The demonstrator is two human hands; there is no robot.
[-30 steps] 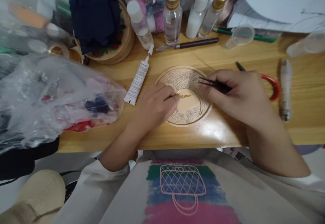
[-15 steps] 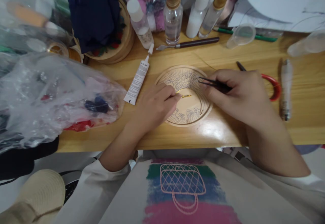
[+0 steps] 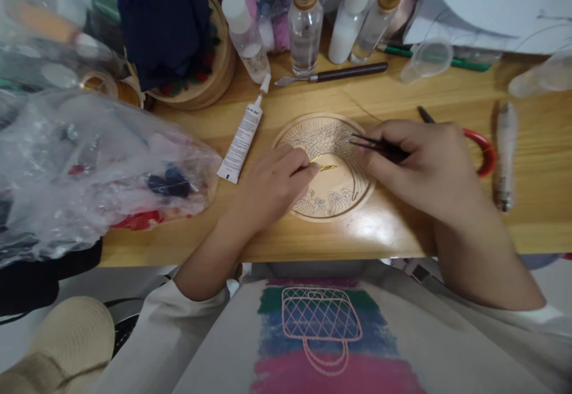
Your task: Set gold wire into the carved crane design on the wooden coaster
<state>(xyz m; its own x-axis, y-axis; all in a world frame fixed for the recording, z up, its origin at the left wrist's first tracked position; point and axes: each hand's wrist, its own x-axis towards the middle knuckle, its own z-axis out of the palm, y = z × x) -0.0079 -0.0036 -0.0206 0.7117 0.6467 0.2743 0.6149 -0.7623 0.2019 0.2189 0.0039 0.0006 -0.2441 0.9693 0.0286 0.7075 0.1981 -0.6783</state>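
Observation:
A round wooden plaque (image 3: 342,179) with a fine line drawing of feathers and waves lies flat on the table. My left hand (image 3: 272,188) rests over its left part, thumb and index finger pinched on a thin gold wire (image 3: 328,167) whose bent end sticks out over the plaque's bare centre. Over the right edge, my right hand (image 3: 415,164) grips black tweezers (image 3: 379,145), their tips pointing left above the drawn feathers and slightly apart. A thin strand (image 3: 361,105) runs from behind the right hand up across the table.
A glue tube (image 3: 243,137) lies left of the plaque, and a palette knife (image 3: 333,75) behind it. Bottles (image 3: 306,30) stand at the back. Red-handled scissors (image 3: 482,152) and a white pen-like tool (image 3: 506,155) lie right. A plastic bag (image 3: 102,173) fills the left side.
Both hands, the wire and the tweezers hold almost the same position. The view has shifted very slightly.

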